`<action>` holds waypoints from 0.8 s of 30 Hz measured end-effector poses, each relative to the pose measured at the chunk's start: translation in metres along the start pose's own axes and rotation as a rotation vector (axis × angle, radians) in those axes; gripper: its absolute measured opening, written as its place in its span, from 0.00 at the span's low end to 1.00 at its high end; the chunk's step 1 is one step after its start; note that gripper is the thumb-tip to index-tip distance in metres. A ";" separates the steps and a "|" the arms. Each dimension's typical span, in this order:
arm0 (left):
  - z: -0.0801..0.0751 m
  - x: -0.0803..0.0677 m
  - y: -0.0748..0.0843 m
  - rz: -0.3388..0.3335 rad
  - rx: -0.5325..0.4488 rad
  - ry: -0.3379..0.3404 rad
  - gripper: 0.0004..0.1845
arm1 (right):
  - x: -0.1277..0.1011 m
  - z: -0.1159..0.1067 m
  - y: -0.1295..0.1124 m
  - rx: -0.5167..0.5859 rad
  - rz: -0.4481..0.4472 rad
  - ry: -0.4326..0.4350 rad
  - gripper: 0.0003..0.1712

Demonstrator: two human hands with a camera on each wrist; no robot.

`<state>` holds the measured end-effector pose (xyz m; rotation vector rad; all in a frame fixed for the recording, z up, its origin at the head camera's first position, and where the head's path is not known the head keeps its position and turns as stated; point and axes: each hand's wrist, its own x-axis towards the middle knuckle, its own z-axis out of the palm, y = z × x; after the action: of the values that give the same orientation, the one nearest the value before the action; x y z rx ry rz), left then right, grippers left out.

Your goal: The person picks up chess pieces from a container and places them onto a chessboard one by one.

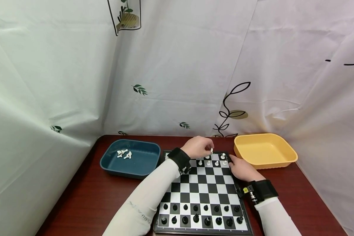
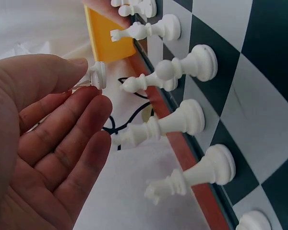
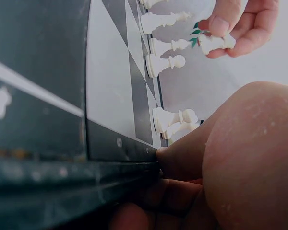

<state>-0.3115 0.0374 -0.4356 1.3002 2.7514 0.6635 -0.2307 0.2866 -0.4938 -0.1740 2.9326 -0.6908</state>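
We can't see some of the chessboard's [image 1: 203, 188] far-left squares behind the left forearm [image 1: 148, 200]! Those white pieces [image 1: 128, 155] in the blue tray [image 1: 144, 160]? Too small for us to name!

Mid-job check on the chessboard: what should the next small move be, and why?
Probably lower the white piece in the left hand onto the chessboard's far row, into what looks like a gap beside the corner piece. The left hand pinches it above that end of the board, and the right hand holds the board's right edge.
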 end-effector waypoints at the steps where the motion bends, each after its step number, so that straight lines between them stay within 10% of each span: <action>1: 0.002 0.002 0.000 -0.004 0.004 -0.002 0.10 | 0.000 0.000 0.000 0.000 0.004 -0.002 0.31; 24: 0.032 0.021 0.004 -0.028 0.119 0.008 0.10 | 0.000 -0.001 0.000 0.021 0.005 -0.008 0.31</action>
<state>-0.3152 0.0671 -0.4601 1.2792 2.8498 0.5116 -0.2306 0.2871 -0.4927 -0.1665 2.9161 -0.7189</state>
